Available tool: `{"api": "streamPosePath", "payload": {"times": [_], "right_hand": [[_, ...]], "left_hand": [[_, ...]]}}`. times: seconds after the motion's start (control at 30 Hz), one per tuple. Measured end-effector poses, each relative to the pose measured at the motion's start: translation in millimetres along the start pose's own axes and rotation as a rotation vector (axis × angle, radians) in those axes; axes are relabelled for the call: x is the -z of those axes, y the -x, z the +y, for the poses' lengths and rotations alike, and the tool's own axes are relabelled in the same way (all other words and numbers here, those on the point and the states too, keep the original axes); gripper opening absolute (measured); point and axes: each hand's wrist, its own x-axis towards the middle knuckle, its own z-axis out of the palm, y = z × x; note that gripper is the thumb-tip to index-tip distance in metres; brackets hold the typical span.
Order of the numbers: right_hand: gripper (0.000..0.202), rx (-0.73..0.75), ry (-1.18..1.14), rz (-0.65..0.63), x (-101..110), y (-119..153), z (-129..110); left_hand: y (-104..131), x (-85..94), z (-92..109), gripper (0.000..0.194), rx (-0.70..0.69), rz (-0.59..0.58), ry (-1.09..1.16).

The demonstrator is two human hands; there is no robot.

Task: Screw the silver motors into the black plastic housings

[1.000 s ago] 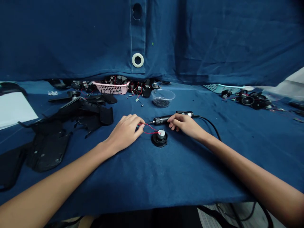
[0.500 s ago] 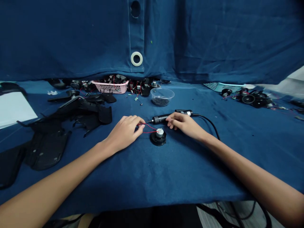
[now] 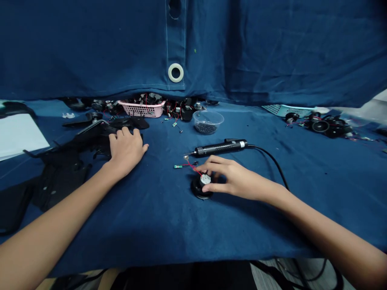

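Observation:
My right hand [image 3: 222, 175] has its thumb and fingers round a small silver motor [image 3: 206, 179] set on a round black base [image 3: 201, 191]. Red wires run from the motor to a small green circuit board [image 3: 178, 166] lying on the cloth. My left hand [image 3: 127, 151] reaches over the black plastic parts [image 3: 99, 139] at the left, fingers spread; nothing shows in its grasp. Just beyond my right hand lies a black electric screwdriver [image 3: 220, 148], its tip pointing left.
A clear bowl of small dark pieces [image 3: 208, 122] stands behind the screwdriver. Farther back are a pink basket [image 3: 142, 109] and a light blue basket [image 3: 287, 109], with black parts around them. White paper [image 3: 21, 136] lies at the left. A cable curves right from the screwdriver.
My left hand has let go of the red wires and moved left to the black parts. My right hand has come from beside the screwdriver down onto the motor, which sits slightly nearer.

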Motion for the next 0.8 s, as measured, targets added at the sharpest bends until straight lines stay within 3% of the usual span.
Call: {"api": "streamPosePath", "payload": {"times": [0.17, 0.3, 0.4, 0.5, 0.63, 0.7, 0.8], "right_hand": [[0.074, -0.035, -0.014, -0.108, 2, 6, -15], [0.067, 0.041, 0.064, -0.182, 9, 7, -21], [0.066, -0.024, 0.117, -0.255, 10, 7, -23], [0.055, -0.075, 0.196, -0.194, 3, 4, -25], [0.052, -0.004, 0.428, 0.024, -7, -1, -26], [0.058, 0.003, 0.445, 0.016, -8, -1, -24], [0.058, -0.019, 0.354, -0.098, -7, 1, -17]], "left_hand": [[-3, 2.7, 3, 0.042, -0.027, 0.062, 0.049], [-4, 0.7, 5, 0.054, 0.004, 0.008, 0.045], [-5, -5.2, 5, 0.06, 0.037, -0.002, 0.042], [-7, -11.3, 4, 0.055, 0.054, 0.011, 0.067], [-11, -10.3, 3, 0.053, 0.063, 0.061, 0.153], [-9, -2.2, 5, 0.053, 0.045, 0.129, 0.231], [3, 17.2, 15, 0.048, -0.05, 0.168, 0.454]]}}
